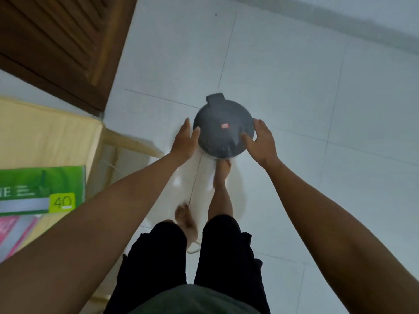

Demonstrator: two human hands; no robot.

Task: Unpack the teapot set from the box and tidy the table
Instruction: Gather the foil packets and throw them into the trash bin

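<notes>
Closest to me are my own dark shorts (199,257) and bare feet (186,220) on the white tiled floor (317,109); beyond them both arms reach out to a round dark grey disc with a tab (223,126), likely the tray or base of the teapot set, seemingly wrapped in clear film with a small red label at its middle. My left hand (183,141) lies against the disc's left edge with straight fingers (187,125) and the thumb touching the rim; my right hand (260,139) cups the right edge, fingers spread and lightly bent over the rim. Together they carry it above the floor, clear of any surface. Well left of my left fingers sits a pale yellow tabletop (45,137) with a green box marked 40 (43,191) and something pink (13,232) beside it. I judge the unpacking partly done: this piece is out, yet unplaced and still wrapped. I see no teapot or cups, and cannot tell whether the green box held the set; the tabletop is cut off at the frame edge.
</notes>
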